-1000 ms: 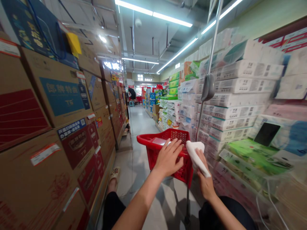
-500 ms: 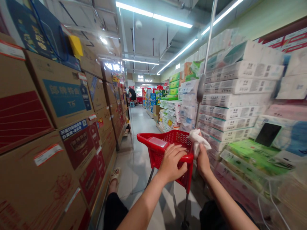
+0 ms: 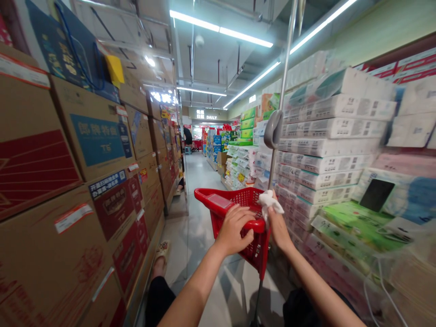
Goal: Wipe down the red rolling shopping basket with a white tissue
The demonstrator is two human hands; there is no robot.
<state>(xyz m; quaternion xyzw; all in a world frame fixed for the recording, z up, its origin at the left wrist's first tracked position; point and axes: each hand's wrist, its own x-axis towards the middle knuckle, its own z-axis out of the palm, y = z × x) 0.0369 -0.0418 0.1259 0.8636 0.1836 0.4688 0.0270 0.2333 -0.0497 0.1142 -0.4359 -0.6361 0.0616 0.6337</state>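
Note:
A red plastic shopping basket (image 3: 218, 204) with perforated sides stands on thin legs in front of me. My left hand (image 3: 233, 230) lies over its near rim, fingers on top and thumb below the edge. My right hand (image 3: 277, 225) pinches a crumpled white cloth (image 3: 270, 202) at the basket's right corner. The cloth is around or against the low end of a slim metal pole (image 3: 273, 170), and my fingers hide the contact. Higher up, the pole carries a grey looped handle (image 3: 273, 129).
Stacked cartons (image 3: 98, 136) form a wall on the left. White tissue packs (image 3: 327, 147) are piled at right, with a dark phone (image 3: 377, 194) propped near a green pack (image 3: 354, 222). A tiled aisle (image 3: 200, 172) runs ahead; a person (image 3: 187, 135) is far down it.
The pole has swung left and its grey handle has turned, so its loop now shows. Both hands, the cloth and the basket's right corner have shifted slightly left.

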